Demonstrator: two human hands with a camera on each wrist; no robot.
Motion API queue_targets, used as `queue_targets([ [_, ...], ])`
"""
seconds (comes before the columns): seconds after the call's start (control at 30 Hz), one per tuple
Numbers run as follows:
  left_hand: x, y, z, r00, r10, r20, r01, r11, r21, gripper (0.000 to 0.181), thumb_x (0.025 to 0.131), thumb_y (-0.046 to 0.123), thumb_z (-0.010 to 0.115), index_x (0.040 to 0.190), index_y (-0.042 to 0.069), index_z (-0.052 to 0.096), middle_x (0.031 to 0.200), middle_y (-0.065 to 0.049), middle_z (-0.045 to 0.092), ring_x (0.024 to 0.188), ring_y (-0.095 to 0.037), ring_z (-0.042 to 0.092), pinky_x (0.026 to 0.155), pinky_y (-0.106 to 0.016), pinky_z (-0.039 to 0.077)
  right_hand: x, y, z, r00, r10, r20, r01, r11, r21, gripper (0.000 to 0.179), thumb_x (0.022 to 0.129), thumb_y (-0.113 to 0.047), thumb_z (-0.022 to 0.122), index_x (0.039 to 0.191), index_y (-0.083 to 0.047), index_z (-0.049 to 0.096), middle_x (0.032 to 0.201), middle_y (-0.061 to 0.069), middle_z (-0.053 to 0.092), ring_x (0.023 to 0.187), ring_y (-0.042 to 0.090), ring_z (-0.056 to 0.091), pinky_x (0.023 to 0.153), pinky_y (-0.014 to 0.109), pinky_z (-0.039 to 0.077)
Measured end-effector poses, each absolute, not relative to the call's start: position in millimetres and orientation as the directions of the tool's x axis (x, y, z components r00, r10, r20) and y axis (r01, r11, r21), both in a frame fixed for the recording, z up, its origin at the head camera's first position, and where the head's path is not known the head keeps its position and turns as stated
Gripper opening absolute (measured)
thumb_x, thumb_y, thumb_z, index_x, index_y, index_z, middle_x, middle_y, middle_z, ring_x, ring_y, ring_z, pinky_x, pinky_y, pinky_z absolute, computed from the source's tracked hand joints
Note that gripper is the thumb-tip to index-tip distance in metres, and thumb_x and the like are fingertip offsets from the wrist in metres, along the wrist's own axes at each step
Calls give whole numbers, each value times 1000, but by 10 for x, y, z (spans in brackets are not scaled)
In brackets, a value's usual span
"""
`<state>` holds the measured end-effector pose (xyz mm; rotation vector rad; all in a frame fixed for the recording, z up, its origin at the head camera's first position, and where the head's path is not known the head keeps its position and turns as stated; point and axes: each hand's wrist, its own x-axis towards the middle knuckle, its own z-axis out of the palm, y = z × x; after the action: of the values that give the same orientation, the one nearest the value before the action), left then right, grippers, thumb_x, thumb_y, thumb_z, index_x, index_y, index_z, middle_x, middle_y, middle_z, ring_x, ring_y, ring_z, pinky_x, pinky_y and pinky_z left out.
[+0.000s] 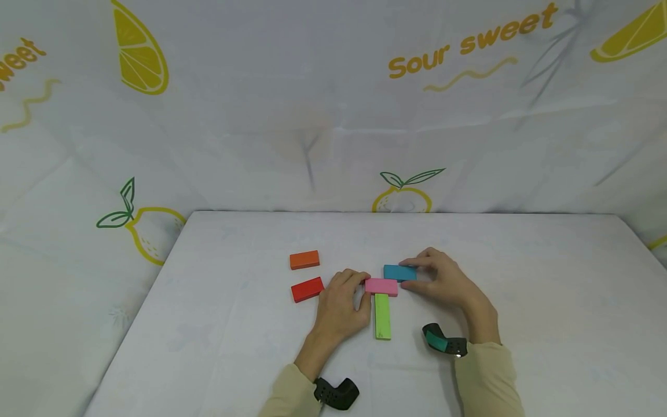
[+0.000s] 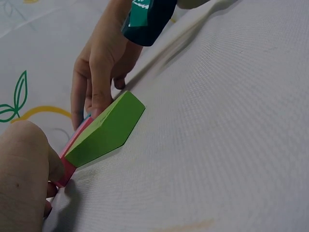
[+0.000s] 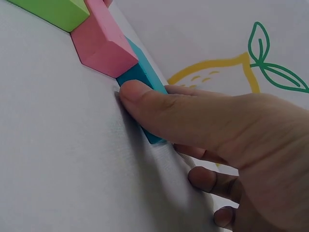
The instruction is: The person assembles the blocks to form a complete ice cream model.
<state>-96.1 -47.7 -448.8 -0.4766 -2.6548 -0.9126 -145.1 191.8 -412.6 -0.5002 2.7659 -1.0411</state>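
My right hand (image 1: 445, 282) pinches a blue block (image 1: 399, 273) between thumb and fingers; in the right wrist view the thumb presses the near side of the blue block (image 3: 147, 72). Against its left part lies a pink block (image 1: 381, 287), placed crosswise. The left hand (image 1: 341, 307) holds the pink block's left end with thumb and fingertips, partly hidden in the left wrist view. A light green block (image 1: 383, 318) runs from the pink block's near side toward me, its end against the middle of it.
Left of the left hand lie a red block (image 1: 307, 289), close to its knuckles, and an orange block (image 1: 304, 260) farther back. The white-covered table (image 1: 234, 324) ends at a lemon-printed cloth (image 1: 333, 156) behind. Dark bands (image 1: 337, 394) are around both wrists.
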Motion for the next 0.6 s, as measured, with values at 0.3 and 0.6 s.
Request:
queue_targets([
  [0.3, -961, -469, -4499, -901, 205, 383, 398, 744, 536, 28, 90, 20, 69, 117, 14, 73, 109, 0, 73, 96, -14, 67, 81, -28, 57, -1410, 2084, -4115, -950, -310, -45, -200, 710, -675, 44, 87, -34, 81, 126, -15, 73, 115, 7, 63, 110, 24, 54, 96, 45, 47],
  [0.6, -954, -472, -4488, -905, 206, 373, 392, 746, 538, 28, 91, 20, 69, 118, 14, 73, 109, 0, 73, 97, -14, 67, 83, -29, 58, -1407, 2083, -4111, -948, -317, -36, -208, 698, -686, 38, 87, -31, 81, 120, -12, 77, 113, 9, 63, 110, 27, 56, 97, 47, 48],
])
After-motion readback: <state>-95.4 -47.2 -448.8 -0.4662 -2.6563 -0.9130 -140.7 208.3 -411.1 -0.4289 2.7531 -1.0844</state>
